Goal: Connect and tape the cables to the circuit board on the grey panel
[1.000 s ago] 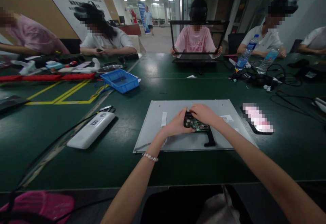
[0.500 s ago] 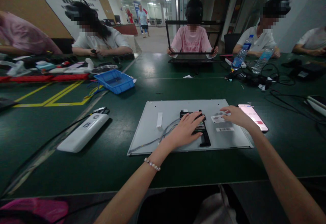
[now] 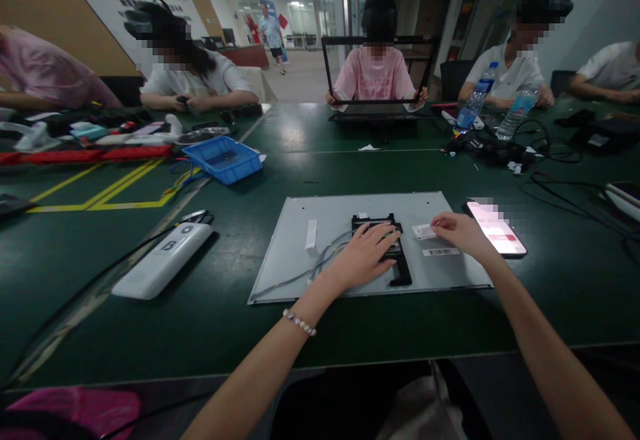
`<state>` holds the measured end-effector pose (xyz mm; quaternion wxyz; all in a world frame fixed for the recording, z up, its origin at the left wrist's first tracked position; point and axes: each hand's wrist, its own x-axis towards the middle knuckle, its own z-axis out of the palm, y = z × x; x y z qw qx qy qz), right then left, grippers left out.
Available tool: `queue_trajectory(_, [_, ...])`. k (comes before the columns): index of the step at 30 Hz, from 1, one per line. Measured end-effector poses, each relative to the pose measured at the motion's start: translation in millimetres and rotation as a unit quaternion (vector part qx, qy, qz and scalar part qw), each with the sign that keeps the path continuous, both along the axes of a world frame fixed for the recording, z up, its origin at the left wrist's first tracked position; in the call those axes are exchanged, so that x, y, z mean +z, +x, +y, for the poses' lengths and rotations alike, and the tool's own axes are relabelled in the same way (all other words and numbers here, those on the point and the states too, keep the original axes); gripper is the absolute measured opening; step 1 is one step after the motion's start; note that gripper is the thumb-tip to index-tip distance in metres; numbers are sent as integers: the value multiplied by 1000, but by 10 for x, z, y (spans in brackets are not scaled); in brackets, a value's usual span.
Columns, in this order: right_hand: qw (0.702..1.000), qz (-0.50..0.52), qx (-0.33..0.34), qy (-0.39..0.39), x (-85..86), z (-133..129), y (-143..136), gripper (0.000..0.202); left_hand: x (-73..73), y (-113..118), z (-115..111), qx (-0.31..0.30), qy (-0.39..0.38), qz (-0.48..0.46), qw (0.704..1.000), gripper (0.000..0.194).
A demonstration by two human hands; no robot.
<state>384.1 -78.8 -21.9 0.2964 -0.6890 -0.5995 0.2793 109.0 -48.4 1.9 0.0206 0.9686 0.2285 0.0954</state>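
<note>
Centre frame: black bracket (image 3: 402,269) set on grey panel (image 3: 287,247), fastening unclear. Left hand (image 3: 364,257) spread over bracket; right hand (image 3: 464,233) at label (image 3: 423,232), pinch cannot be told.

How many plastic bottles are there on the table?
2, both toward the far right of the green table: the left bottle and, just beside it, the right bottle. Others may be hidden behind objects.
</note>
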Motion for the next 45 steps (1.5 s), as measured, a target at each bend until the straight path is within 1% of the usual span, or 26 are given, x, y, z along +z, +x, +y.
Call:
queue_trajectory(2, [996, 87, 5, -7, 9, -47, -91, 22, -1, 5, 4, 2, -7, -2, 1000, 52])
queue_trajectory(4, [988, 149, 23, -18, -5, -76, -200, 23, -1, 8, 8, 5, -12, -5, 1000, 51])
queue_trajectory(6, [984, 172, 43, -25, -45, -81, -299, 23, 3, 11, 9, 9, -14, -11, 1000, 50])
queue_trajectory(8, [983, 174, 54, -13, -102, -64, -368, 22, 13, 17, 2, 11, -12, -13, 1000, 48])
queue_trajectory(11, [984, 167, 59, 19, -178, -32, -422, 19, 44, 39, -22, 4, -3, -9, 1000, 45])
queue_trajectory(13, [985, 154, 62, 39, -196, -27, -449, 17, 64, 65, -40, -6, 5, -3, 1000, 44])
queue_trajectory(17, [990, 94, 59, 85, -154, -61, -516, 12, 65, 121, -56, -24, 17, 8, 1000, 38])
queue_trajectory(21, [991, 50, 70, 101, -97, -100, -574, 11, 25, 138, -42, -19, 17, 7, 1000, 30])
queue_trajectory(26, [988, -26, 89, 123, -65, -109, -604, 9, 8, 127, -32, -23, 17, 2, 1000, 26])
queue_trajectory(29, [984, -61, 94, 138, -50, -108, -607, 10, 16, 133, -45, -25, 14, 4, 1000, 26])
queue_trajectory(33, [985, -50, 88, 141, -46, -110, -584, 11, 80, 119, -60, -18, 6, 0, 1000, 36])
queue_trajectory(35, [985, -36, 76, 150, -47, -112, -563, 13, 151, 64, -24, -4, 1, -15, 1000, 40])
queue_trajectory(37, [985, -24, 60, 160, -42, -115, -546, 14, 235, -49, 71, 27, -6, -42, 999, 38])
queue_trajectory(38, [985, -19, 53, 164, -37, -117, -541, 14, 272, -131, 143, 48, -11, -58, 997, 36])
queue_trajectory(40, [985, -13, 45, 168, -25, -121, -541, 15, 314, -337, 327, 112, -17, -100, 989, 34])
queue_trajectory(42, [984, -16, 45, 172, -12, -128, -556, 15, 295, -582, 533, 170, -28, -136, 976, 36])
queue_trajectory(45, [983, -35, 50, 175, 1, -141, -588, 16, 171, -933, 786, 240, -87, -133, 958, 41])
